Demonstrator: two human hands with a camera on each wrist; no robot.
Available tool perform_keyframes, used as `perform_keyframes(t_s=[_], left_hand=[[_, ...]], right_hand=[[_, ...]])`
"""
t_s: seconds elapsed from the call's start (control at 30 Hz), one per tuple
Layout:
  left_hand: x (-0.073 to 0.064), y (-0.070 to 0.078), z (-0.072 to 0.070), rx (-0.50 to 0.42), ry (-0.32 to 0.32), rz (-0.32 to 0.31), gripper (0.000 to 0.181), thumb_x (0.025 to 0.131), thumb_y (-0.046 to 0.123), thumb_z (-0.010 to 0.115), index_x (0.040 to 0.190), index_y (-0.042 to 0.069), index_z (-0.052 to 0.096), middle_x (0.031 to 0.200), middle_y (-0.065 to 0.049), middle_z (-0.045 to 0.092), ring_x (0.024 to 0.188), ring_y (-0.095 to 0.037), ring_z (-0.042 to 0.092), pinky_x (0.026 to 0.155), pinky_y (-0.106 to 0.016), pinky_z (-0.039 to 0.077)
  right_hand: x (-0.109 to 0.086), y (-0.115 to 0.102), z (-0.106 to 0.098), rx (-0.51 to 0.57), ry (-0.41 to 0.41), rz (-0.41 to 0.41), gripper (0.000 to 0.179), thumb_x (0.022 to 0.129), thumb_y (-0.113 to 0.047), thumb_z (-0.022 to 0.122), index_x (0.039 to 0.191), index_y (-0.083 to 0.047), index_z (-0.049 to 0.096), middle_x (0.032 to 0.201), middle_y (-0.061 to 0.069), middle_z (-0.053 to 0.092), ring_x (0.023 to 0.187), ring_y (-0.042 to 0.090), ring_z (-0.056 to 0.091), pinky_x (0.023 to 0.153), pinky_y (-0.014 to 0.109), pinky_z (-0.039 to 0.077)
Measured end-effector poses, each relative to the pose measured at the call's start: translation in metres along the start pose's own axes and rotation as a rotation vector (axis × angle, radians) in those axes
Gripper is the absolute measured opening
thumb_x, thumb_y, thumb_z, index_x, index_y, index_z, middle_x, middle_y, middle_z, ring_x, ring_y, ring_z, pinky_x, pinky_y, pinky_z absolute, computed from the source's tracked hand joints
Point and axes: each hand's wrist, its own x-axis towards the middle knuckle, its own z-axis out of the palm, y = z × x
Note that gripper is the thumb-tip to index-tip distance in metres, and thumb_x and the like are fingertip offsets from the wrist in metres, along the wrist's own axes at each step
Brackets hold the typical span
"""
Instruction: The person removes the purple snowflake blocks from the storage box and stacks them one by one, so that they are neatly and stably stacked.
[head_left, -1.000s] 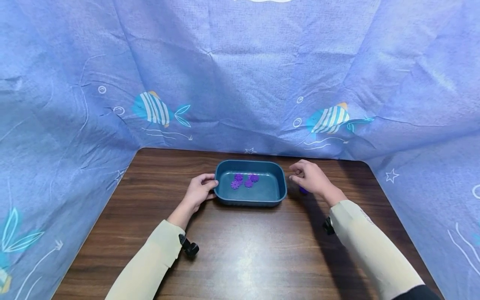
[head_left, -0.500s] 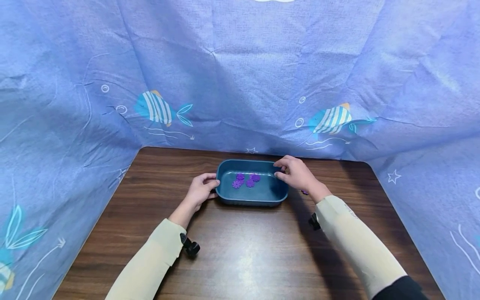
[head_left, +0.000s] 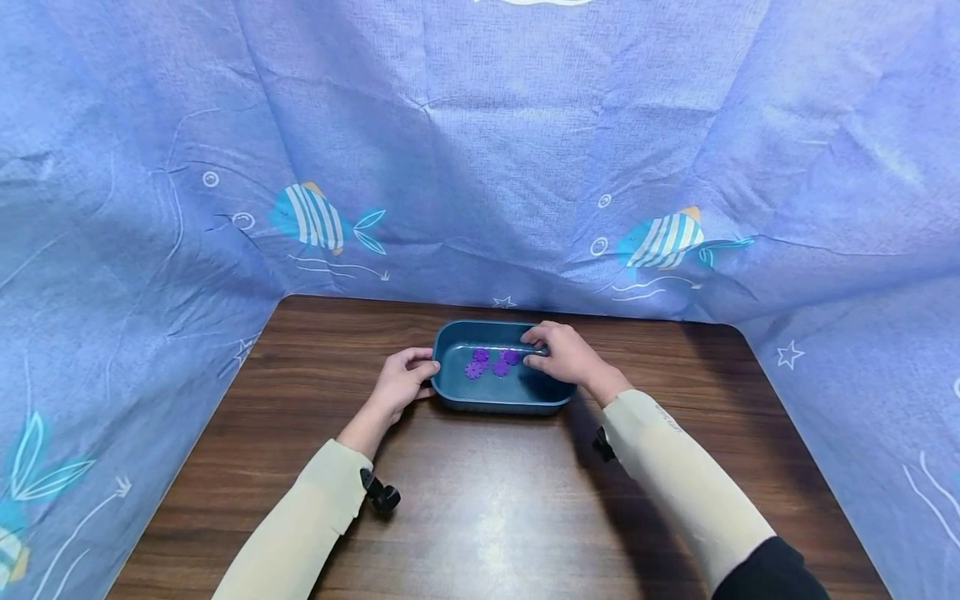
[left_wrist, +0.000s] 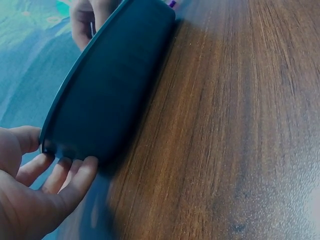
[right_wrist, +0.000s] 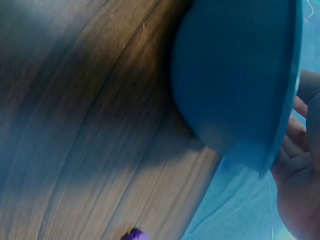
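Observation:
A dark teal rectangular tray [head_left: 501, 407] stands upright on the table, with several purple notched discs [head_left: 476, 369] lying on its floor. My left hand [head_left: 399, 382] grips the tray's left end, the thumb at the rim and the fingers against the outside wall. Over the tray's right half, my right hand [head_left: 564, 354] reaches in past the rim. Its fingers are loosely bent beside the discs, thumb and forefinger apart, and nothing shows between them. Another purple piece [right_wrist: 135, 234] lies on the table off the tray's right end; my right forearm hides it in the head view.
The brown wood-grain table [head_left: 480, 500] bears the tray near its far edge. A blue fish-patterned cloth [head_left: 495, 167] hangs behind the table and along both sides. Black wrist mounts [head_left: 384, 497] stick out below the sleeves.
My right hand has moved left from beside the tray, across its right rim, and down into it. The left hand keeps its grip, and the discs inside look unmoved.

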Motion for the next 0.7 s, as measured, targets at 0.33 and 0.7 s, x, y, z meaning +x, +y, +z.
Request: perform_keyframes(t_s=[0.33, 0.7], left_hand=[[0.001, -0.002, -0.001, -0.002, 0.001, 0.000, 0.041, 0.101, 0.010, 0.064, 0.140, -0.003, 0.056, 0.131, -0.028, 0.060, 0.114, -0.031, 0.065, 0.093, -0.049, 0.060], [0.003, -0.002, -0.001, 0.008, 0.001, -0.008, 0.042, 0.101, 0.011, 0.064, 0.140, -0.002, 0.056, 0.129, -0.025, 0.062, 0.113, -0.031, 0.066, 0.091, -0.046, 0.061]], right_hand=[[0.012, -0.012, 0.017, -0.049, -0.125, 0.070, 0.039, 0.091, -0.021, 0.079, 0.125, -0.005, 0.070, 0.121, 0.012, 0.072, 0.110, 0.026, 0.067, 0.099, 0.046, 0.056], [0.017, -0.019, 0.027, -0.164, -0.169, 0.143, 0.037, 0.095, -0.023, 0.075, 0.128, -0.008, 0.069, 0.125, 0.012, 0.070, 0.118, 0.026, 0.064, 0.105, 0.045, 0.053]])
